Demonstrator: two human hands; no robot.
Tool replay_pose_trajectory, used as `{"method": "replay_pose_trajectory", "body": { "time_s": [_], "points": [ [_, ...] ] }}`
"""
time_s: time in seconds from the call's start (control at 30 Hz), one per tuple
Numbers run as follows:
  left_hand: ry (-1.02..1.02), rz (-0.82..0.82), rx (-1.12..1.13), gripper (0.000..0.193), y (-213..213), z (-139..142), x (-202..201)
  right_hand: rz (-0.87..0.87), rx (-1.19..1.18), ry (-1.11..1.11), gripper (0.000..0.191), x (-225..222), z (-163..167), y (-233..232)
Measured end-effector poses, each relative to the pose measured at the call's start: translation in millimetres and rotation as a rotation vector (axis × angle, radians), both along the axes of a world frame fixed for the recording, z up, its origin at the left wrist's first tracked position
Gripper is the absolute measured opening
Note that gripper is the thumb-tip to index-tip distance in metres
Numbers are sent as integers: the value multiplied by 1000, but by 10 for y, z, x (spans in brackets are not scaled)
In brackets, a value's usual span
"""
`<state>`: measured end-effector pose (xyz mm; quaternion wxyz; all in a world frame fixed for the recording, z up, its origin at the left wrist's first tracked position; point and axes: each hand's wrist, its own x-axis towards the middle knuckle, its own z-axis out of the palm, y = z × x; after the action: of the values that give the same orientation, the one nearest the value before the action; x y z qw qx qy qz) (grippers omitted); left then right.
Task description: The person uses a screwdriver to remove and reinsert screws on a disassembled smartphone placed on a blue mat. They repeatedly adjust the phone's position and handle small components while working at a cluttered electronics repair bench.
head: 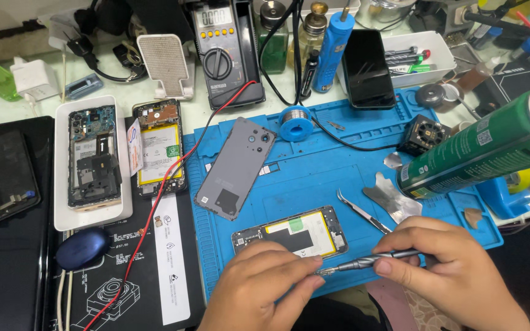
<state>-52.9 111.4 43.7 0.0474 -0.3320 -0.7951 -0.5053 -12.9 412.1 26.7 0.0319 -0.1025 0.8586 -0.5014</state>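
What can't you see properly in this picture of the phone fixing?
Head view:
- The screwdriver tip: pinched and hidden by the left hand fingers.
- The open phone: its near edge is covered by that hand.
- Whether a screw is held there: too small to tell.
- The right hand: its wrist is cut off by the bottom edge.
- The green can: close, blurred, hiding things behind it.

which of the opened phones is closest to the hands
The opened phone on the blue mat, right above the left hand. The other two lie far left: one in a white tray, one beside it.
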Motion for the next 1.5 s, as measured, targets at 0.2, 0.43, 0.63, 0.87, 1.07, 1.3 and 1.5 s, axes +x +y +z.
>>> {"method": "replay_pose_trajectory", "body": {
  "time_s": [0.2,0.43,0.63,0.87,1.07,1.3,1.5],
  "points": [
    [-128,-115,-40,14,-23,-29,-44,24,35,50,25,66,41,-33],
    [-405,-77,145,9,-29,-163,3,-71,-14,35,23,124,-131,-39],
    [-849,-27,414,8,11,-388,138,-290,-183,-81,21,201,-500,-150],
    [-935,60,544,11,103,-623,254,-341,-493,-127,20,321,-726,-287],
    [-486,-46,210,9,87,-608,225,-203,-100,-48,9,277,-602,10],
    [-219,134,-24,64,169,-474,139,-202,248,195,25,90,36,127],
    [57,-114,-301,68,436,-547,159,-45,786,282,25,-358,489,-2]
  ]
}}
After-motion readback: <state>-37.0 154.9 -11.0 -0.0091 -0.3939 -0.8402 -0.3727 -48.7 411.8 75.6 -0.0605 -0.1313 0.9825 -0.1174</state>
